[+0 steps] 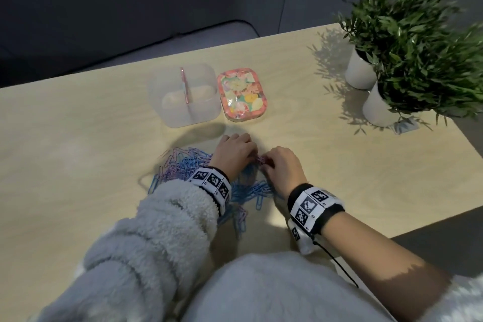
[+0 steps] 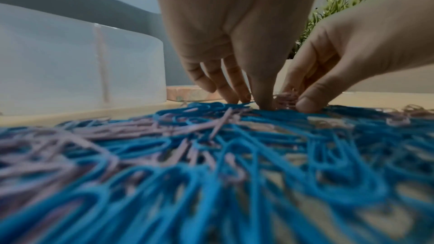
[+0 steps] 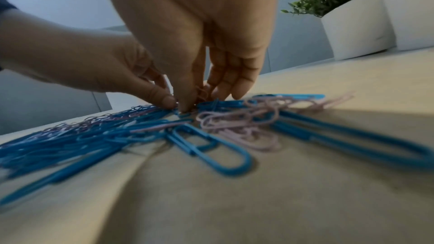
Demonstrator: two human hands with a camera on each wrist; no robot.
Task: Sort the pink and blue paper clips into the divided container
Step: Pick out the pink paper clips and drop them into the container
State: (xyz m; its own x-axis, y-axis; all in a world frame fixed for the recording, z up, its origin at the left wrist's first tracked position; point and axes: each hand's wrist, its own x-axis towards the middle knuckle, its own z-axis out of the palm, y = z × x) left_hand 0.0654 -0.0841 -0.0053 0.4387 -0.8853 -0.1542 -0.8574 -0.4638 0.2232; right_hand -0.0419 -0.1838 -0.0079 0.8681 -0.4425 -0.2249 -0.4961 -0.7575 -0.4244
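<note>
A mixed heap of blue and pink paper clips (image 1: 183,167) lies on the table in front of me. My left hand (image 1: 251,156) and right hand (image 1: 266,165) meet fingertip to fingertip at the heap's far right edge. In the right wrist view my right hand (image 3: 197,99) pinches a small bunch of pink clips (image 3: 202,90) between thumb and fingers. My left hand (image 2: 251,99) has its fingertips down on the heap and pinches at the same pink bunch (image 2: 285,97). The clear divided container (image 1: 184,117) stands beyond the heap, with a pink strip along its divider (image 1: 186,86).
A floral lid (image 1: 243,94) lies right of the container. Two white pots with green plants (image 1: 376,107) stand at the far right by the table's edge. Loose blue and pink clips (image 3: 234,123) are spread near my right wrist. Bare table (image 1: 65,138) shows to the left.
</note>
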